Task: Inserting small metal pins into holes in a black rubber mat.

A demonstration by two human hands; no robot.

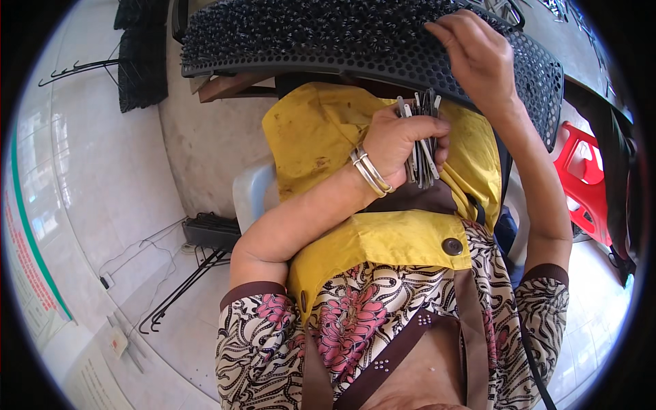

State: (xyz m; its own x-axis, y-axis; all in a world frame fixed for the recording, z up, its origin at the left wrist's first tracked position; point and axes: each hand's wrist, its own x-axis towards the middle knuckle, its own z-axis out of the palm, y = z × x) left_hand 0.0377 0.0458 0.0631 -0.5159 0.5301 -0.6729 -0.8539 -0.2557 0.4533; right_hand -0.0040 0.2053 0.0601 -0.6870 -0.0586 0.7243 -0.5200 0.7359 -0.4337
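Note:
My left hand (403, 140), with bangles at the wrist, is closed round a bundle of thin flat metal strips (425, 160). Some of the strips have small holes at their ends; they stick out above and below my fingers, over my lap. Above and to the right, my right hand (480, 58) reaches over a black perforated tray (403, 80). Its fingers are bent together at the tray's right part, and whatever they hold is hidden. Many small dark pieces with shiny tips (307, 31) stand packed across the tray.
A yellow apron (307, 137) covers my lap. Wooden support (229, 87) shows under the tray's left side. A red plastic stool (582, 178) stands at the right. Black racks with hooked rods (184, 287) and a thin cable are at the left by a tiled wall.

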